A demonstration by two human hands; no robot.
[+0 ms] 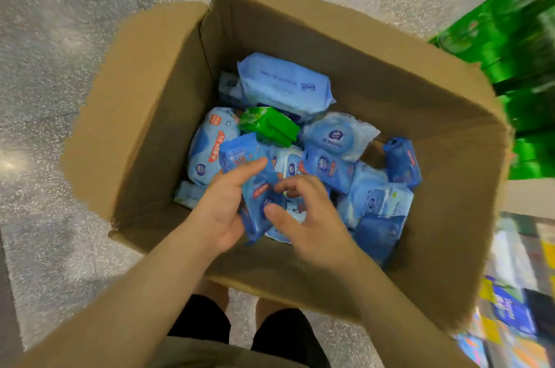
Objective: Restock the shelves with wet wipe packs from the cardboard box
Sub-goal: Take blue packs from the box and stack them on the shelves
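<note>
An open cardboard box (pixel 390 73) stands on the floor, holding several blue wet wipe packs and one small green pack (pixel 270 125). Both my hands are inside it. My left hand (pixel 223 205) cradles a few small blue packs (pixel 255 187) from the left, palm turned right, fingers lying along them. My right hand (pixel 306 217) meets the same packs from the right, thumb pressed on the front pack and fingers curled over the top. A large light-blue pack (pixel 285 85) lies at the far end of the box.
Green packaged goods (pixel 522 67) are stacked at the right, blurred. Colourful packs on a low shelf (pixel 516 292) show at the lower right. The box's left flap (pixel 135 115) hangs open over the speckled grey floor (pixel 60 37). My legs stand just behind the box.
</note>
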